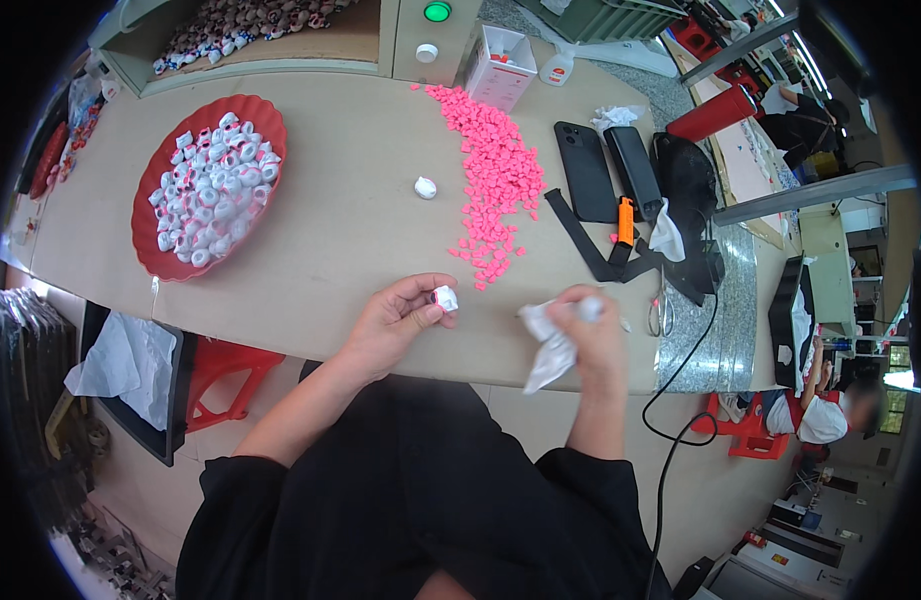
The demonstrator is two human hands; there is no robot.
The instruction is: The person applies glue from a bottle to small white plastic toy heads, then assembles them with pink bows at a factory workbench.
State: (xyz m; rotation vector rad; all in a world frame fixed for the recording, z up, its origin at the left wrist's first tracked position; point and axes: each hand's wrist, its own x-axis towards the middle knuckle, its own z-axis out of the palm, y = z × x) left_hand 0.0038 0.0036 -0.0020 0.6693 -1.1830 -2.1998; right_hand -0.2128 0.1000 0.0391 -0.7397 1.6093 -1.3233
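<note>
My left hand [385,325] pinches a small white molded piece [447,298] with a pink and dark mark, held low over the table's near edge. To its right, my right hand [600,345] is closed around a crumpled white tissue [550,358]; motion blurs the fingers a little. A whitish rounded thing [589,307] shows at that hand's fingertips, its kind unclear. Farther off, a single white piece [425,187] lies alone on the tabletop. Beside it spreads a long heap of small pink pieces [495,165], reaching down toward my hands.
A red scalloped tray [143,235] full of white pieces stands at left. On the right lie a black phone [586,172], a dark case [632,168], an orange-handled tool [625,222], scissors [661,316] and a black cable [692,350]. A white box [501,68] stands behind the pink heap.
</note>
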